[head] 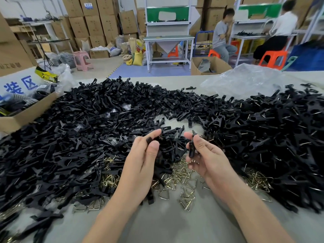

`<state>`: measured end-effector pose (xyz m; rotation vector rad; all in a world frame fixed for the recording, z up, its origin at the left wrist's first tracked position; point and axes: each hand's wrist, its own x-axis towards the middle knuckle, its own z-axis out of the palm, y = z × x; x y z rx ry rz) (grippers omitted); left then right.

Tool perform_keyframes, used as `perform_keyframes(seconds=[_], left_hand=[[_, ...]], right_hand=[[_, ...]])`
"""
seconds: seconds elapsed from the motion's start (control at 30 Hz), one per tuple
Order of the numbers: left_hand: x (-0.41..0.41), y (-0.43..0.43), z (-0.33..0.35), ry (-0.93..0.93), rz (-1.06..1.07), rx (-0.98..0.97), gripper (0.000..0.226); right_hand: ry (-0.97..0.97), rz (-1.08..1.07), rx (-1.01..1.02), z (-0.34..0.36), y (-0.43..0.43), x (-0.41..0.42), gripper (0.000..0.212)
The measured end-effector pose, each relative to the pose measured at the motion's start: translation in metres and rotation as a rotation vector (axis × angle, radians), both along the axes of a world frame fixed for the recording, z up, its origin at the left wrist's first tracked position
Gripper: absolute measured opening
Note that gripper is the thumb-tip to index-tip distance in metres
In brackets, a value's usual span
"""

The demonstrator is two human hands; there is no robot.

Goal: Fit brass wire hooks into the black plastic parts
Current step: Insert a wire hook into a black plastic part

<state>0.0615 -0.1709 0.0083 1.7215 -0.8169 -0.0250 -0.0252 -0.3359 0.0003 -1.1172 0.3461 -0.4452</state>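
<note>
Head view. The bench [166, 225] is mostly buried. A heap of bare black plastic parts [78, 128] runs from the left edge to the middle. A second heap, the wired parts [271, 130], lies along the right edge with thin wire ends sticking out. Loose brass wire hooks [182, 174] lie at near-middle, below and between both hands, with more poking out from under both heaps. An open cardboard box [26, 114] sits on the far-left corner and a crumpled clear plastic bag [245, 81] lies far right. Beyond the bench are stacked cartons, a pink stool [82, 59] and two people seated at other stations.

Left hand [140, 163]: grip pinches the left-hand part [150, 139] between thumb and forefinger, over the near side of the middle heap. Fingers hide most of it, so can't tell its axis.

Right hand [206, 155]: grip pinches the right-hand part [192, 148], thumb against fingers, just above the hooks. It is slim, matte black and moulded. Long axis runs away from the person, narrow tip toward the far edge. Can't tell if a hook is seated in it.
</note>
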Motion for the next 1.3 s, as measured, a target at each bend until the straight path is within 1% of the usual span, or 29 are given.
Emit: perform_keyframes(seconds=[0.1,0.2,0.27,0.4,0.5,0.57,0.7,0.8,1.03,1.1,1.2,1.3], left_hand=[[-0.001,-0.002,0.003,0.119,-0.05,-0.061,0.027],[-0.002,-0.004,0.002,0.178,-0.09,-0.121,0.013],[-0.002,-0.004,0.002,0.195,-0.127,-0.114,0.015],[-0.004,-0.006,0.002,0.286,-0.169,-0.139,0.013],[-0.005,-0.007,0.001,0.259,-0.181,-0.137,0.018],[-0.006,-0.007,0.0,0.239,-0.172,-0.117,0.019],[-0.005,-0.007,-0.004,0.196,-0.059,-0.065,0.019],[-0.006,-0.007,-0.003,0.158,-0.026,-0.057,0.02],[-0.008,-0.008,0.0,0.247,-0.086,-0.122,0.019],[-0.007,-0.007,0.0,0.253,-0.108,-0.11,0.024],[-0.006,-0.008,-0.002,0.241,-0.161,-0.07,0.033],[-0.006,-0.008,-0.004,0.251,-0.17,-0.081,0.039]], right_hand=[[0.004,0.059,-0.026,-0.001,0.002,0.0,0.035],[0.019,0.098,-0.057,-0.001,0.004,0.0,0.034],[0.032,0.121,-0.113,0.0,0.005,-0.001,0.033],[0.034,0.135,-0.274,0.001,0.01,-0.003,0.029],[0.033,0.141,-0.411,0.0,0.012,-0.004,0.016],[0.028,0.156,-0.453,-0.001,0.014,-0.004,0.014],[0.023,0.161,-0.476,0.001,0.015,-0.005,0.014],[0.016,0.157,-0.472,0.002,0.016,-0.005,0.014],[-0.005,0.135,-0.483,0.003,0.018,-0.006,0.011],[-0.007,0.127,-0.497,0.003,0.018,-0.006,0.013],[-0.013,0.103,-0.464,0.002,0.018,-0.006,0.017],[-0.002,0.083,-0.458,0.002,0.016,-0.005,0.019]])
